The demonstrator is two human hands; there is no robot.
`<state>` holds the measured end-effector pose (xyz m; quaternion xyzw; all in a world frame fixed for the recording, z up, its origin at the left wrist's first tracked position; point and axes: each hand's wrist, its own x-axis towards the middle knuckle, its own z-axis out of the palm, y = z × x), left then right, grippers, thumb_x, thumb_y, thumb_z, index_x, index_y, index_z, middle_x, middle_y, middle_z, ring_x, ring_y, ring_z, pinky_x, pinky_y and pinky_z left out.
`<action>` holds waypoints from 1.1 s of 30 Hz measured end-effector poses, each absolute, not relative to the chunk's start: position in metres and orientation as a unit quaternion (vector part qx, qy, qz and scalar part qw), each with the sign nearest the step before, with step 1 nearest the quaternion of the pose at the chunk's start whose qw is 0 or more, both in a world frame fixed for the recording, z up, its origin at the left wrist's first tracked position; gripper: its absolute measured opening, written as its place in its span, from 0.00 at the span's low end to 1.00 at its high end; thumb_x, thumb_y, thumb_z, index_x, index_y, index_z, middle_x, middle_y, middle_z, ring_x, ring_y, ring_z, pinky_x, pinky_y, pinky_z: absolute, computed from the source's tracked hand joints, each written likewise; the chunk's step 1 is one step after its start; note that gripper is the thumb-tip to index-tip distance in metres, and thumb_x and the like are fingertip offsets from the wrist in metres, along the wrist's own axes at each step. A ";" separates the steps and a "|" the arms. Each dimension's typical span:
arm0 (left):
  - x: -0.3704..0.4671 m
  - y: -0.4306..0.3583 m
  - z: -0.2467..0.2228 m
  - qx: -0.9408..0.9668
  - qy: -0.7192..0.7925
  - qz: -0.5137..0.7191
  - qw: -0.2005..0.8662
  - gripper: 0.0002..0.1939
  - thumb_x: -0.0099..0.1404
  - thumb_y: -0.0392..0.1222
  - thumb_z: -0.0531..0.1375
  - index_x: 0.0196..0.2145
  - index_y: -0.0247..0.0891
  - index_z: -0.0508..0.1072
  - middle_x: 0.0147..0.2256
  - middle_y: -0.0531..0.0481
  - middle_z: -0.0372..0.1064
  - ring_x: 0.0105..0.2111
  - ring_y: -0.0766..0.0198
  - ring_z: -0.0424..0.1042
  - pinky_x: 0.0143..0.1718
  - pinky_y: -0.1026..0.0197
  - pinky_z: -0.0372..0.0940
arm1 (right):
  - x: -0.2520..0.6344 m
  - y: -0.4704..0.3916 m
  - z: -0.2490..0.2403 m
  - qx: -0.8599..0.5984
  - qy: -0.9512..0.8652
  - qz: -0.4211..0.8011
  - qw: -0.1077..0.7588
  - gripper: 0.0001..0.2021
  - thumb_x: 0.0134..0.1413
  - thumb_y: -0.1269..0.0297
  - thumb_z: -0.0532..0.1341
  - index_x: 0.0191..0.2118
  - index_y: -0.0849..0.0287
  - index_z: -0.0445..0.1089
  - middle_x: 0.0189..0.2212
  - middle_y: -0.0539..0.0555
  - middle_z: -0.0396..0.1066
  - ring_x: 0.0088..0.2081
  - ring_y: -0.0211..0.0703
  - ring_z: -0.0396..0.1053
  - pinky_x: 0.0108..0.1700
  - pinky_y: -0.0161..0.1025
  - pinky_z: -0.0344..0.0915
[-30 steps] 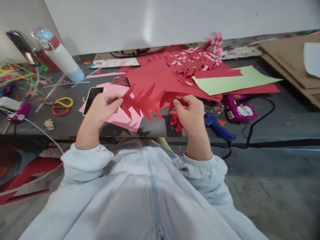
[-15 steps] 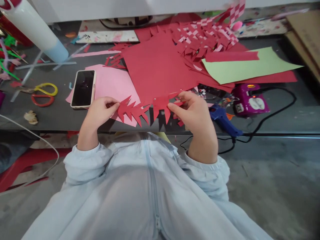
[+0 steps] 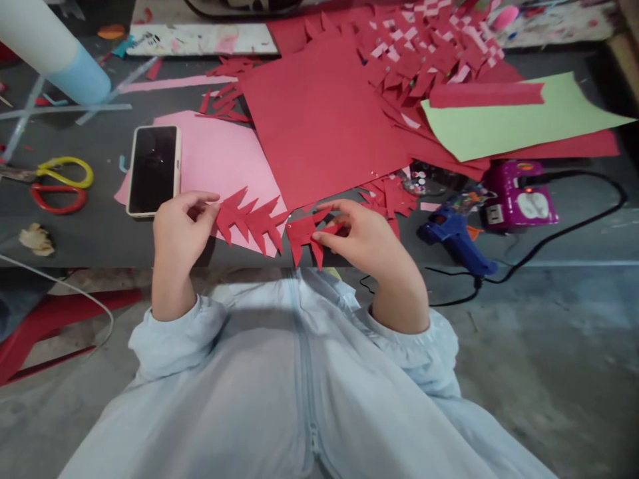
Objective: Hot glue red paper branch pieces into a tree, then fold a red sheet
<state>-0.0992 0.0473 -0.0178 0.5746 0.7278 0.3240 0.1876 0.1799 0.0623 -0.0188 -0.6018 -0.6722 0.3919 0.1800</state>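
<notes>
Hands apart, each pinching red paper just above the near edge of the tabletop (image 3: 110,233). Left hand (image 3: 184,226) has the outer end of the spiky red cutout (image 3: 254,221) between thumb and fingers, over the pink sheet (image 3: 224,150). Right hand (image 3: 367,236) pinches the smaller red cutout (image 3: 301,231), two points hanging down. Inner ends nearly meet; can't tell if they touch. Phone (image 3: 154,169) overlaps pink sheet's left side, scissors (image 3: 90,176) further left. Large red sheet (image 3: 324,120) beyond the cutouts. Blue glue gun (image 3: 462,243) right of right hand, beside purple box (image 3: 524,206).
</notes>
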 end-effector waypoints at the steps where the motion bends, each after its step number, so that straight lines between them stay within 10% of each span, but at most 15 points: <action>1: -0.098 0.046 -0.018 0.570 0.730 0.331 0.177 0.11 0.59 0.42 0.62 0.38 0.41 0.81 0.28 0.53 0.75 0.26 0.66 0.71 0.30 0.62 0.63 | 0.179 0.062 -0.017 -0.598 -0.678 0.389 0.176 0.20 0.48 0.62 0.66 0.50 0.55 0.72 0.30 0.49 0.77 0.30 0.43 0.72 0.35 0.40 0.63; 10: -0.090 0.040 -0.014 0.556 0.759 0.298 0.161 0.12 0.61 0.44 0.60 0.40 0.43 0.80 0.30 0.53 0.76 0.28 0.66 0.72 0.32 0.62 0.63 | 0.188 0.057 -0.001 -0.600 -0.704 0.335 0.179 0.11 0.48 0.62 0.67 0.39 0.55 0.74 0.30 0.49 0.76 0.30 0.43 0.72 0.35 0.40 0.65; 16: -0.089 0.037 -0.008 0.566 0.783 0.231 0.117 0.15 0.65 0.48 0.57 0.43 0.44 0.80 0.35 0.51 0.79 0.34 0.61 0.74 0.38 0.59 0.65 | 0.189 0.055 0.003 -0.580 -0.694 0.263 0.334 0.01 0.52 0.65 0.65 0.32 0.53 0.73 0.32 0.50 0.77 0.33 0.42 0.74 0.34 0.40 0.69; 33: -0.086 0.027 0.004 0.587 0.772 0.229 0.086 0.13 0.66 0.46 0.57 0.42 0.44 0.80 0.37 0.52 0.79 0.33 0.62 0.75 0.37 0.59 0.64 | 0.188 0.074 -0.026 -0.650 -0.633 0.235 0.349 0.17 0.54 0.59 0.63 0.50 0.55 0.69 0.41 0.56 0.76 0.34 0.44 0.74 0.36 0.45 0.71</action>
